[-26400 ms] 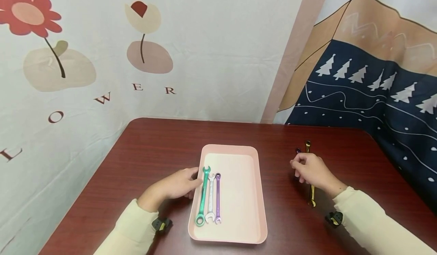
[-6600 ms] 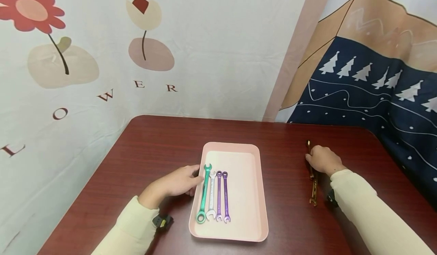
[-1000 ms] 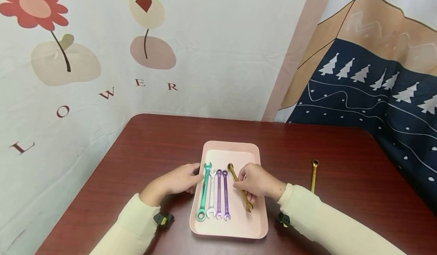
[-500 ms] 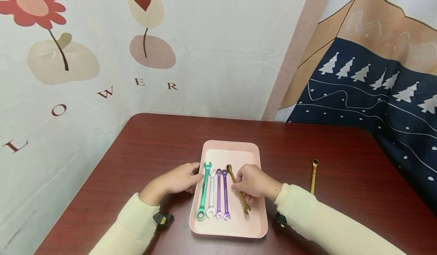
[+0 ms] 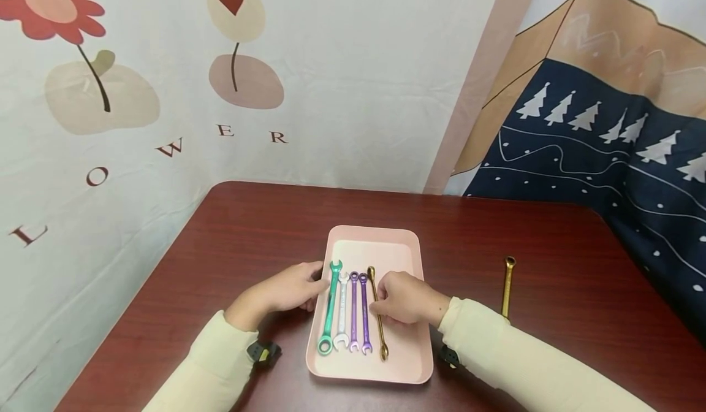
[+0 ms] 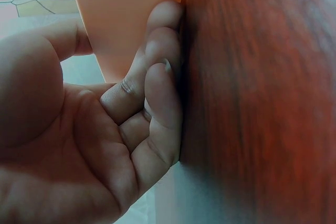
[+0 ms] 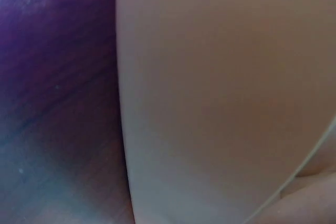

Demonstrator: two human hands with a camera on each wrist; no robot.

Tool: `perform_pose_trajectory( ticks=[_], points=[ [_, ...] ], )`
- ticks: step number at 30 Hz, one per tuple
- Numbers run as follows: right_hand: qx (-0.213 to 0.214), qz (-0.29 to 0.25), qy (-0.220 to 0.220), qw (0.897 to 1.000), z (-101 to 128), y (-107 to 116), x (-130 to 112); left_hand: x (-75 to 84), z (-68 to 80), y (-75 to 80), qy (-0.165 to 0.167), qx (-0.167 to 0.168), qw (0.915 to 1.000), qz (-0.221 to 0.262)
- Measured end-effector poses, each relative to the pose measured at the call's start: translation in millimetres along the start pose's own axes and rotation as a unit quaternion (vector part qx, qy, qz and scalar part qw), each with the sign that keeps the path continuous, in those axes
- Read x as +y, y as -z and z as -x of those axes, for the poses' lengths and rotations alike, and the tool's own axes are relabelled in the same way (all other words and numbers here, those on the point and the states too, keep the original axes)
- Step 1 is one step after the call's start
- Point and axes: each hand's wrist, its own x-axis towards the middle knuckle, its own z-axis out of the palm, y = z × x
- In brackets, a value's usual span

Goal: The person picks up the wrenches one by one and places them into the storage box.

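Observation:
A pink tray (image 5: 399, 363) sits on the table in the head view. My left hand (image 5: 289, 288) holds its left wall, thumb (image 6: 71, 43) at the rim and fingers curled against the outside. Inside the tray, from left to right, lie a green wrench (image 5: 330, 311), a silver wrench (image 5: 342, 314) and two purple wrenches, the left one (image 5: 355, 314) and the right one (image 5: 364, 314). Right of these is a gold wrench (image 5: 380, 332), which my right hand (image 5: 405, 298) pinches by its shaft. The hand hides part of it; the right wrist view shows mostly tray wall.
Another gold wrench (image 5: 507, 286) lies on the dark red table (image 5: 265, 228) to the right, its lower end hidden behind my right sleeve (image 5: 496, 344). Printed cloth (image 5: 353, 81) hangs behind the table's far edge.
A second purple wrench and a gold wrench have come into the tray from the right side. In the last second the gold wrench swung from slanted to nearly parallel with the others.

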Motion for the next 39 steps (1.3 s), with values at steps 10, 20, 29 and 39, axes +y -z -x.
perform_pose_trajectory(
  ticks=[10, 20, 29, 39],
  points=[
    [-0.008, 0.044, 0.008, 0.999, 2.4, 0.6, 1.5, -0.4, -0.2, -0.2, -0.003, -0.002, 1.0, -0.004],
    [-0.006, 0.076, 0.025, 0.997, 3.0, 0.7, 1.6, 0.1, -1.4, 0.1, -0.002, -0.003, 1.0, 0.0],
    [-0.001, 0.092, 0.033, 0.995, 1.1, -1.0, 3.4, -0.5, -1.3, 0.1, 0.003, -0.003, 0.9999, 0.009],
    [0.014, 0.095, 0.043, 0.994, 2.4, -2.0, 3.2, -0.3, -0.4, 0.2, 0.0, 0.0, 1.0, -0.005]
  ],
)
